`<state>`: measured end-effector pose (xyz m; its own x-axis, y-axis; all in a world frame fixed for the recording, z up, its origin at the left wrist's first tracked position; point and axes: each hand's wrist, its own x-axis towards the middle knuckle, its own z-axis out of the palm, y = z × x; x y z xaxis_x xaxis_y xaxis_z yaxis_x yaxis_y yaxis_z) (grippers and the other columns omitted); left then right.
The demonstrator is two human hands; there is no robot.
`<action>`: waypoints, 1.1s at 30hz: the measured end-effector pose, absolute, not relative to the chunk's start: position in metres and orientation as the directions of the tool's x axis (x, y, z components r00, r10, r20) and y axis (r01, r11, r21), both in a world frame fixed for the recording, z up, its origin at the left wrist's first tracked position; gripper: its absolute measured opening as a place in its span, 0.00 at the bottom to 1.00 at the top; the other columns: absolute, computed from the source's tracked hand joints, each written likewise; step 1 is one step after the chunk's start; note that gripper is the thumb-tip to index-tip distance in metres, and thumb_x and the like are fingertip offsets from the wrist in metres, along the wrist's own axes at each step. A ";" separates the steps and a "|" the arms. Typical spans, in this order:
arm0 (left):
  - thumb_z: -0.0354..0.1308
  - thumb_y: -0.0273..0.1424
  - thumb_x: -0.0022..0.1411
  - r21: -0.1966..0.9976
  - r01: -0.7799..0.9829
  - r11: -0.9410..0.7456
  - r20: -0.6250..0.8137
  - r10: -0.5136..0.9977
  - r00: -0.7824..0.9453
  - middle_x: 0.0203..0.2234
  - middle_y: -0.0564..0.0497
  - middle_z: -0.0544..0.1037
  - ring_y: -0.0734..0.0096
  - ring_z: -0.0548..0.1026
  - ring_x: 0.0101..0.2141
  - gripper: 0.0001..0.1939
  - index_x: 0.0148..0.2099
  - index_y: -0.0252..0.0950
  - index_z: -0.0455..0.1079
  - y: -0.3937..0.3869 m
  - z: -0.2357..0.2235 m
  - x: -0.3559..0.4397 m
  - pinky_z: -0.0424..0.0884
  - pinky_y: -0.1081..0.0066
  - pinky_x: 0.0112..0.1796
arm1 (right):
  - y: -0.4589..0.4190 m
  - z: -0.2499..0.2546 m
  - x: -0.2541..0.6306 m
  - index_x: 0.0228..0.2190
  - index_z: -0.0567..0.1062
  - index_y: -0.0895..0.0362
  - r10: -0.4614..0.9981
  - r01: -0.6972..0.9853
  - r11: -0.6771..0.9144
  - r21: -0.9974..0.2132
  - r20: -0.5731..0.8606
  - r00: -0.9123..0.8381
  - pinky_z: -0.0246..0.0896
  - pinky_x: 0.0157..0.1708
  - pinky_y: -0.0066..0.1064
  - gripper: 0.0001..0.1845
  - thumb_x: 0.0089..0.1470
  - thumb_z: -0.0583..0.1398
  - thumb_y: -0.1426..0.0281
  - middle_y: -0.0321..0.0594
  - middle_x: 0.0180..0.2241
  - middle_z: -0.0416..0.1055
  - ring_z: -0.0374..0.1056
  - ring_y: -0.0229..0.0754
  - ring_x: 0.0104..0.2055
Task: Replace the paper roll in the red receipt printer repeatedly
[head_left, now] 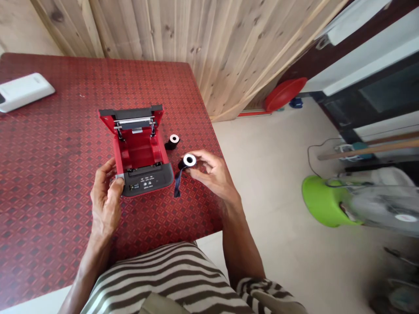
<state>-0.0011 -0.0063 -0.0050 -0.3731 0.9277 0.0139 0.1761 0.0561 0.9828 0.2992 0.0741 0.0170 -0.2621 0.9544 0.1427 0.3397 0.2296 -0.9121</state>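
Open printer [141, 153]; roll [186, 162] seemingly part-unwound.

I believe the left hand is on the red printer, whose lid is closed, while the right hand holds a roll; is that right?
Not quite: the lid is open, as the head view shows, raised above the empty roll bay. The rest stands: the left hand is on the red printer, and the right hand holds a roll.
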 end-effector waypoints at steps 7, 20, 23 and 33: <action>0.65 0.50 0.72 0.985 0.166 0.049 0.022 0.917 -0.398 0.55 0.48 0.84 0.50 0.81 0.54 0.25 0.67 0.49 0.78 -0.006 -0.003 0.000 0.78 0.50 0.56 | 0.079 -0.004 0.280 0.52 0.84 0.53 0.888 0.407 0.249 -0.879 0.040 -0.458 0.77 0.42 0.35 0.18 0.60 0.65 0.74 0.39 0.43 0.87 0.80 0.41 0.37; 0.66 0.52 0.71 0.989 0.141 0.050 0.008 0.923 -0.384 0.55 0.48 0.84 0.49 0.80 0.55 0.25 0.66 0.52 0.79 -0.005 -0.001 0.000 0.78 0.50 0.56 | 0.153 -0.032 0.286 0.58 0.82 0.51 0.952 0.344 0.174 -0.923 0.070 -0.297 0.81 0.54 0.46 0.26 0.57 0.73 0.71 0.45 0.55 0.87 0.84 0.48 0.51; 0.65 0.53 0.71 0.988 0.138 0.067 -0.009 0.924 -0.383 0.55 0.47 0.85 0.50 0.81 0.54 0.28 0.67 0.48 0.77 -0.006 -0.002 0.000 0.78 0.51 0.56 | 0.162 -0.039 0.269 0.52 0.84 0.53 0.944 0.337 0.186 -0.923 0.072 -0.323 0.79 0.55 0.46 0.20 0.58 0.72 0.70 0.43 0.51 0.87 0.83 0.48 0.51; 0.63 0.50 0.72 0.982 0.166 0.091 -0.020 0.922 -0.387 0.54 0.47 0.86 0.52 0.84 0.53 0.28 0.68 0.45 0.75 -0.006 -0.002 0.003 0.80 0.54 0.54 | 0.120 0.089 0.294 0.57 0.84 0.52 0.752 0.075 0.311 -0.947 0.197 -0.629 0.77 0.47 0.38 0.29 0.62 0.75 0.49 0.42 0.49 0.84 0.80 0.46 0.47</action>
